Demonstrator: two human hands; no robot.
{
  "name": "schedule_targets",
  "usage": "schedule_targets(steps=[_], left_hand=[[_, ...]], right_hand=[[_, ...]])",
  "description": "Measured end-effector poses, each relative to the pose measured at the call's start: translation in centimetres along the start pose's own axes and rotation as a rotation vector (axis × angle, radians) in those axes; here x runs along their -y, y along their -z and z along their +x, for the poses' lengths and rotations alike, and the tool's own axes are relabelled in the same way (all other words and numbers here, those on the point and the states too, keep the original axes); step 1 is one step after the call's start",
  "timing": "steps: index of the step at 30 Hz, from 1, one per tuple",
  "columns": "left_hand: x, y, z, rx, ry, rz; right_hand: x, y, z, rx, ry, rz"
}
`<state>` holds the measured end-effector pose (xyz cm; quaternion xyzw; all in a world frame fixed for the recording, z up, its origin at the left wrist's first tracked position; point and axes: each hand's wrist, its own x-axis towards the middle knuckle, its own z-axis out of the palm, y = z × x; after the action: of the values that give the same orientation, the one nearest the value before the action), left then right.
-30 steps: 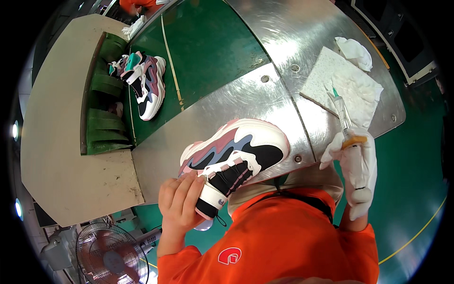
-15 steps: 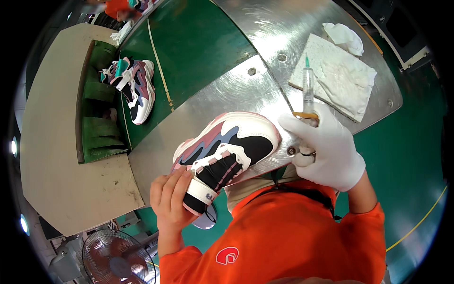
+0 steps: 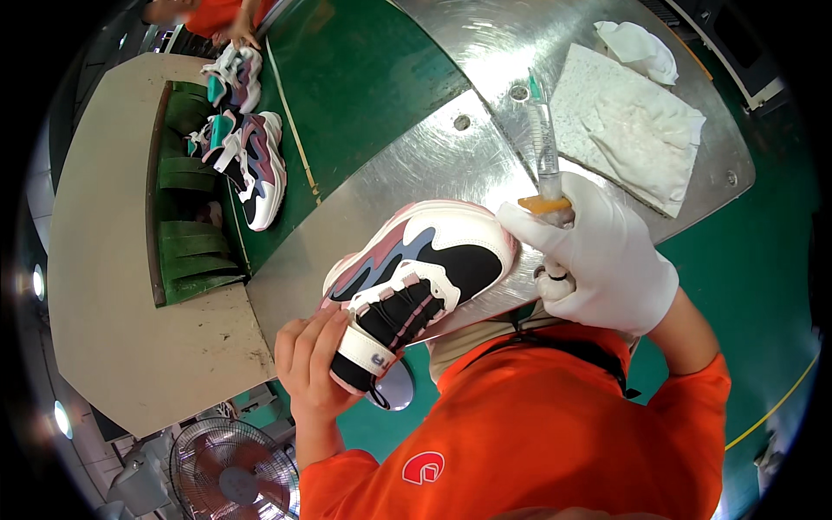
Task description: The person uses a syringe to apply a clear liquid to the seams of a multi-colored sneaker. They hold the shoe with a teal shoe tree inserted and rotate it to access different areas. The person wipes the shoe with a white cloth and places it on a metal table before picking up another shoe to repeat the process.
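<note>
A sneaker (image 3: 407, 260) in white, black, mauve and blue-grey lies tilted on its side on the metal table, toe toward the right. My bare left hand (image 3: 314, 360) is closed around its heel and collar. My right hand (image 3: 607, 256), in a white glove, grips a clear syringe (image 3: 543, 143) with a green needle tip and an orange-brown finger flange. The tip points away from me, over the table. The gloved thumb is close to the shoe's toe; whether it touches, I cannot tell. The glove hides part of the plunger end.
A white pad (image 3: 589, 121) with a crumpled cloth lies at the far right, with another cloth (image 3: 640, 52) behind. On the green belt (image 3: 364, 69) stand two similar shoes by green flaps (image 3: 195, 234). A co-worker's hand (image 3: 244, 33) is beyond. A fan (image 3: 236, 477) stands lower left.
My right hand has moved slightly left, and the syringe now leans left. A second shoe has appeared on the belt near the co-worker's hand. My left hand keeps its hold.
</note>
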<state>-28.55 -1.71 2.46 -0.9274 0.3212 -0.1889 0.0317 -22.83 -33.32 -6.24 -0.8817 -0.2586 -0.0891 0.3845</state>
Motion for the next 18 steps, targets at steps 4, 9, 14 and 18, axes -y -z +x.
schedule_targets(steps=[4, 9, 14, 18], left_hand=[[-0.1, 0.0, 0.1, 0.002, -0.017, 0.008], [-0.2, -0.1, 0.4, -0.007, -0.021, -0.005], [-0.3, -0.1, 0.6, -0.012, -0.019, 0.004], [-0.3, -0.3, 0.4, -0.026, -0.022, 0.011]], right_hand=[[-0.8, -0.1, 0.0, -0.020, 0.114, -0.159], [-1.1, 0.1, 0.2, -0.033, 0.135, -0.110], [-1.1, 0.3, 0.0, 0.007, 0.092, -0.073], [-1.1, 1.0, 0.0, 0.058, 0.077, -0.021]])
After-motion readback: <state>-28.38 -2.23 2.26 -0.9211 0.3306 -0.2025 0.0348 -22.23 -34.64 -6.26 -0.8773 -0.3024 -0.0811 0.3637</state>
